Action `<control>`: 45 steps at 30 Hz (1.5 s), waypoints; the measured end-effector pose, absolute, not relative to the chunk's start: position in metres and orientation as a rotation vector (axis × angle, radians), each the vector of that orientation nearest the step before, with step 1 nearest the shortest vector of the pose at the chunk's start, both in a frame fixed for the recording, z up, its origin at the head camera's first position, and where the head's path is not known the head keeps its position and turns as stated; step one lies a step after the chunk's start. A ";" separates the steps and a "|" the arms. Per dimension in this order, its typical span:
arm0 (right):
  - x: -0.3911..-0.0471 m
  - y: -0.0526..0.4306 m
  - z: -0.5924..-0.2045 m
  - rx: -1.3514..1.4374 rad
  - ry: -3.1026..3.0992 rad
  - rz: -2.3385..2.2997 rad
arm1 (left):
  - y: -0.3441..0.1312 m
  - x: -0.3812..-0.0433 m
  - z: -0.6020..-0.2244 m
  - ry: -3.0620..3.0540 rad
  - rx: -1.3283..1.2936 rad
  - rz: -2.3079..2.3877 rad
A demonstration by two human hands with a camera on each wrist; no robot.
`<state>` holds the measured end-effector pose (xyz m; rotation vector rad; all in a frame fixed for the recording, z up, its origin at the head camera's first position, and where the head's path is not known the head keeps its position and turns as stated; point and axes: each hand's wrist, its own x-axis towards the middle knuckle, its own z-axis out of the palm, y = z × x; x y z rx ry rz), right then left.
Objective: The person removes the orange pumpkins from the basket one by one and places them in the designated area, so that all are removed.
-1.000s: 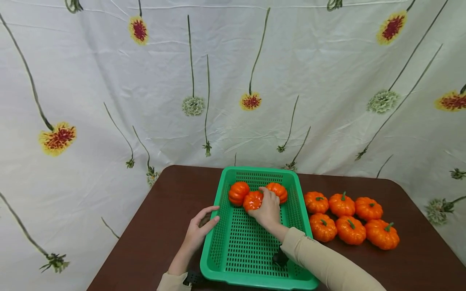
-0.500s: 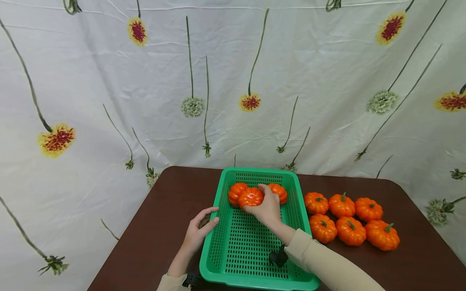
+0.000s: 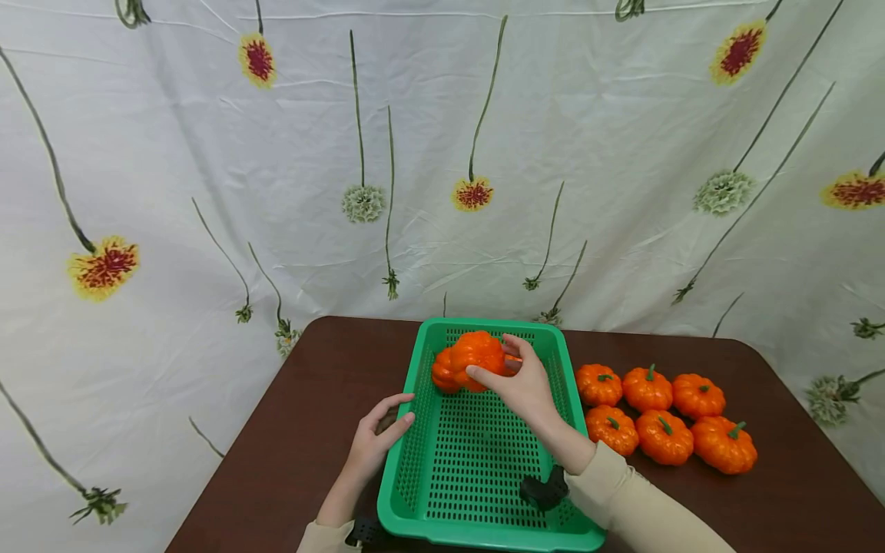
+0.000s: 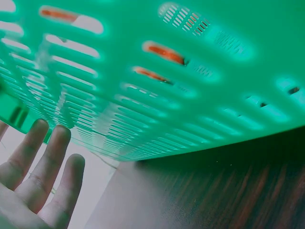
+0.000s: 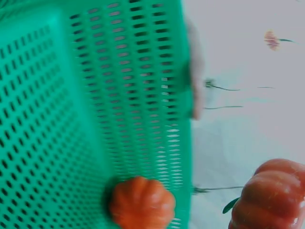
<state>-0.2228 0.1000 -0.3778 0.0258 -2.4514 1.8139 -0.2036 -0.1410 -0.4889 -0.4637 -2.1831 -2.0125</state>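
Observation:
My right hand holds a small orange pumpkin over the far part of a green slotted plastic basket, thumb on the near side. In the right wrist view the held pumpkin shows its green stem, beyond the basket's rim. Another pumpkin lies in the basket's far left corner, partly covered by the held one. A third, at the far right, is mostly hidden behind my right hand. My left hand is at the basket's left rim, fingers spread; the left wrist view shows those fingers beside the slotted wall.
Several orange pumpkins with green stems stand in two rows on the dark brown table, right of the basket. A white cloth with printed flowers hangs behind the table. A black wrist device hangs under my right sleeve.
My right hand has lifted the pumpkin up from the basket floor, and the pumpkin has tipped over in its grip. My left hand has stayed at the rim.

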 end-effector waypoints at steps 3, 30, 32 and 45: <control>-0.216 0.107 -0.367 0.039 -2.419 1.853 | -0.141 -0.204 -0.489 -2.176 -0.468 -2.016; -0.154 0.200 -0.359 0.000 -2.212 1.773 | -0.142 -0.205 -0.490 -2.167 -0.501 -2.019; -0.150 0.206 -0.365 -0.021 -2.179 1.793 | -0.142 -0.205 -0.490 -2.168 -0.499 -2.020; -0.134 0.238 -0.411 -0.226 -2.128 1.826 | -0.141 -0.206 -0.490 -2.164 -0.489 -2.019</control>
